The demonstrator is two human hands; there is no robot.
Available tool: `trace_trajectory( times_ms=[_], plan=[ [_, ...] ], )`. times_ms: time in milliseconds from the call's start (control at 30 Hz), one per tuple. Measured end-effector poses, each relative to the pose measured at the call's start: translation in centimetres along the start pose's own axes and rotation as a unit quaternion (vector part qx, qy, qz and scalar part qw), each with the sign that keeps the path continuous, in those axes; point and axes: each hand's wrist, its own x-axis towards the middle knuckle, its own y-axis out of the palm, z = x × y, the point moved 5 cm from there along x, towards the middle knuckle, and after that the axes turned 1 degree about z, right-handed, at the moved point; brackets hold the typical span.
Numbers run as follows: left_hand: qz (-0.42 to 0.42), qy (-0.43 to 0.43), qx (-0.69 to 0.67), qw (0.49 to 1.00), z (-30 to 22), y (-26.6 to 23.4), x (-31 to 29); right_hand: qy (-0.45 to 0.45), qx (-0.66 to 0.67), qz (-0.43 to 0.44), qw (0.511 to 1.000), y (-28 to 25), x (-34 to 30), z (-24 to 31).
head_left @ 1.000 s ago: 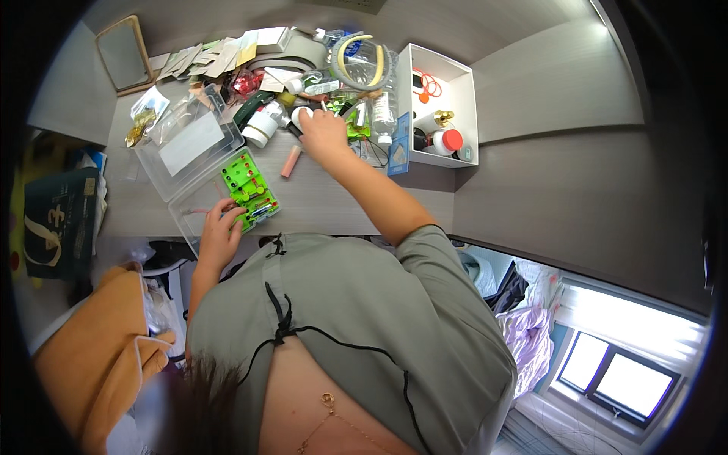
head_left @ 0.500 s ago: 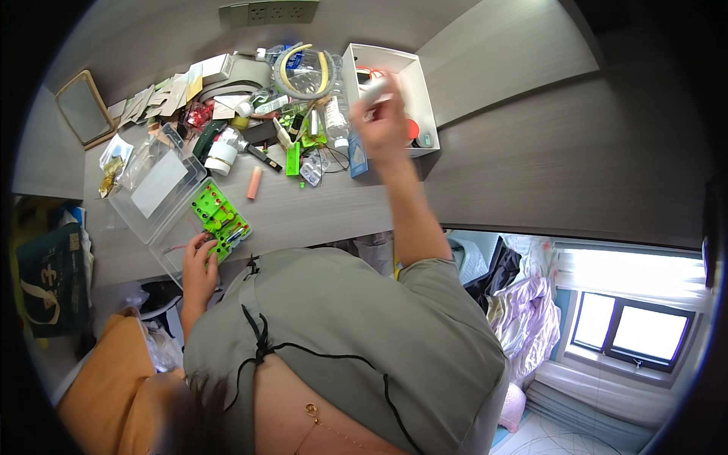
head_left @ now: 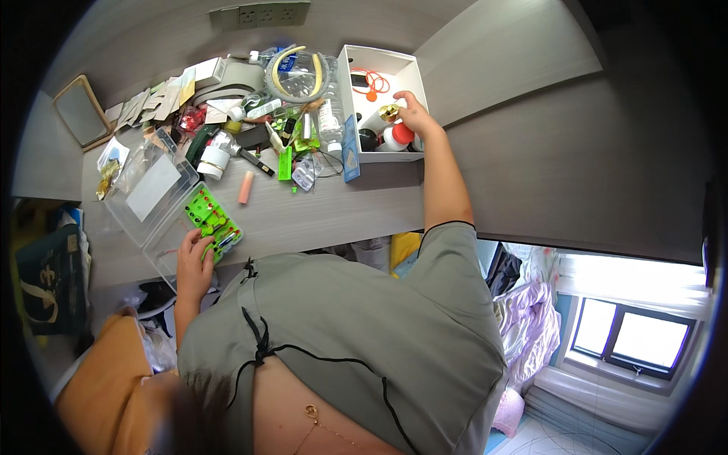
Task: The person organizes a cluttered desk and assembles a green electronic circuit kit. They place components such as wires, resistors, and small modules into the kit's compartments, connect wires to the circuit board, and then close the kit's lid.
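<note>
My right hand (head_left: 417,119) reaches into a white open box (head_left: 385,157), fingers closed at the gold, crinkled end of a white tube-like container (head_left: 377,120). Below it in the box are a white bottle with a red cap (head_left: 397,137) and a black round thing (head_left: 367,139). My left hand (head_left: 194,267) rests on the near edge of a clear plastic case (head_left: 161,249), fingers a little apart and touching a bright green tray (head_left: 203,208) of small parts. The case's clear lid (head_left: 154,186) lies opened back. A pink tube (head_left: 246,187) is on the desk.
A dense pile covers the desk's back: a yellow-and-grey ring-shaped band (head_left: 274,74), plastic bottles (head_left: 330,125), a white jar (head_left: 213,162) and cards (head_left: 158,98). A framed mirror (head_left: 82,111) leans at the left. A blue flat box (head_left: 351,150) stands against the white box; a red cord (head_left: 371,81) lies inside.
My right hand has moved right and down into the white box with the white tube-like container. My left hand stays at the plastic case. The view has shifted slightly.
</note>
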Motion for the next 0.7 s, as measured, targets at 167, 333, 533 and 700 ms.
trace_trajectory(
  times_ms=[167,333,533,700],
  plan=[
    [-0.001,-0.031,-0.022,0.999,-0.1,-0.4,-1.3,0.027,0.032,0.053,0.998,0.7,1.1,0.1],
    [-0.02,-0.03,-0.012,0.999,-0.1,-0.5,-2.2,0.035,0.048,0.042,0.997,1.3,2.1,-1.4],
    [-0.028,-0.029,-0.02,0.999,-0.2,-1.0,-2.5,-0.056,-0.008,-0.147,0.988,-1.0,1.1,-0.6],
    [-0.029,-0.058,-0.02,0.998,0.3,-1.2,-3.2,-0.301,-0.013,-0.332,0.894,4.1,-9.0,9.9]
  ],
)
